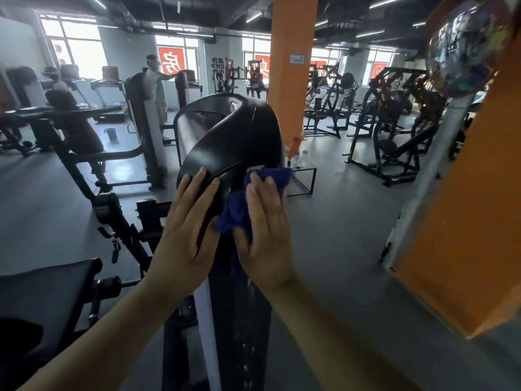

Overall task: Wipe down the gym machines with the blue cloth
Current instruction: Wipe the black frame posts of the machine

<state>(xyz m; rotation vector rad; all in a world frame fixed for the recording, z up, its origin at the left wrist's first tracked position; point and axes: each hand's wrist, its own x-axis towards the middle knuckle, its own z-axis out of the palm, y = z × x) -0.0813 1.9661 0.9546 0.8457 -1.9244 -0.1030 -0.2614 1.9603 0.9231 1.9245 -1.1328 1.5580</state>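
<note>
On the far windows, red posters are showing large white Chinese characters. The left poster (168, 64) is showing 房. The second poster (261, 69), just left of the orange pillar (293, 29), is looking like 身, partly hidden. The black characters (216, 66) on the far wall and the small white label (297, 59) on the pillar are appearing too blurred to read.

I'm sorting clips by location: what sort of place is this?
Most likely a commercial gym. Treadmills stand by the back-left windows, black weight machines fill the right side, and the right hand presses a blue cloth against a black machine cover.
</note>
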